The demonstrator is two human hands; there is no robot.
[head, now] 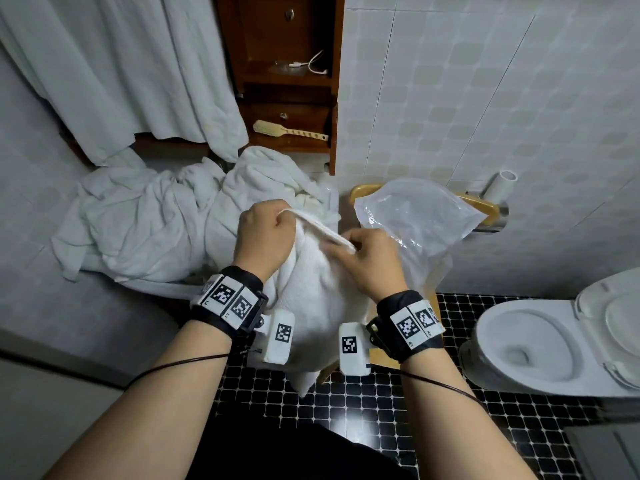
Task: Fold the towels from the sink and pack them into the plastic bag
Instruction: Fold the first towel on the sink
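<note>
I am standing in a bathroom, most probably in a home. On my right there is a white toilet (540, 344), open. The wall beside it is covered with pale wall tiles (450, 98) with a pattern of squares, and the floor (450, 427) has small black mosaic tiles with white joints. A bare paper roll (500, 183) sits on a metal holder fixed to this wall. In front of me a dark wooden cabinet (287, 81) with small drawers and open shelves is against the wall. A brush (287, 131) lies on one shelf and a white cable (313, 65) on another. Below it, crumpled white towels (156, 216) are piled over a grey counter (41, 289).
</note>
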